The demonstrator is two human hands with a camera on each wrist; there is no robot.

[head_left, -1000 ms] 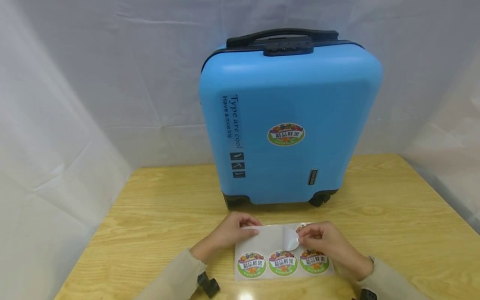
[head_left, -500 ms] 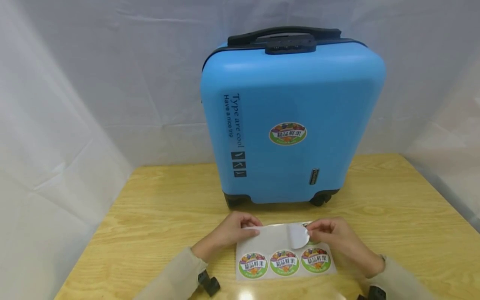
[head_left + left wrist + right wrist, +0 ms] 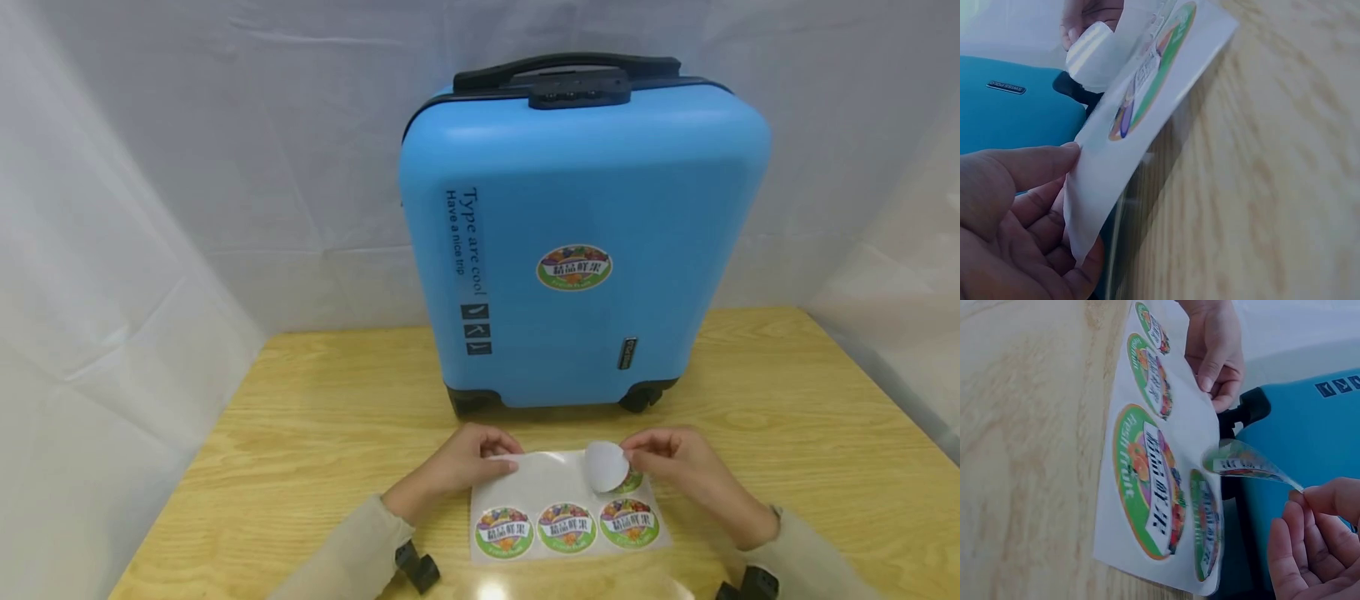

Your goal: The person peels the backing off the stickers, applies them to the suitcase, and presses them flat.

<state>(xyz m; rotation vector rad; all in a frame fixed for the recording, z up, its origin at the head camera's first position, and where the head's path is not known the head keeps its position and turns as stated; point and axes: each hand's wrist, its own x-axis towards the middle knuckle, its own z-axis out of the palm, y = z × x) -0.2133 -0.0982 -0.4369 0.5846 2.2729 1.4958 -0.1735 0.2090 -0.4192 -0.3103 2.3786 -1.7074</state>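
Observation:
A white backing sheet (image 3: pixel 525 483) bears several oval fruit stickers, three of them in its front row. My left hand (image 3: pixel 468 467) pinches the sheet's back left corner, thumb on top and fingers beneath, as the left wrist view shows. Between thumb and forefinger, my right hand (image 3: pixel 682 467) pinches the edge of a lifted sticker (image 3: pixel 606 467), its white back showing in the head view. That sticker arches over another sticker (image 3: pixel 1205 525) at the sheet's back right. In the right wrist view the lifted sticker (image 3: pixel 1244 465) curves up from the sheet toward my fingertips.
A blue suitcase (image 3: pixel 592 333) stands upright behind the sheet, with a matching fruit sticker (image 3: pixel 574 267) on its front and a black handle (image 3: pixel 567 67) on top. Beneath everything is a wood-grain table (image 3: pixel 322 433), with white sheeting (image 3: pixel 225 167) hung behind and at both sides.
My right hand has moved right and slightly back, drawing the sticker from a folded-over flap to an almost full white oval. The left hand has stayed on the corner.

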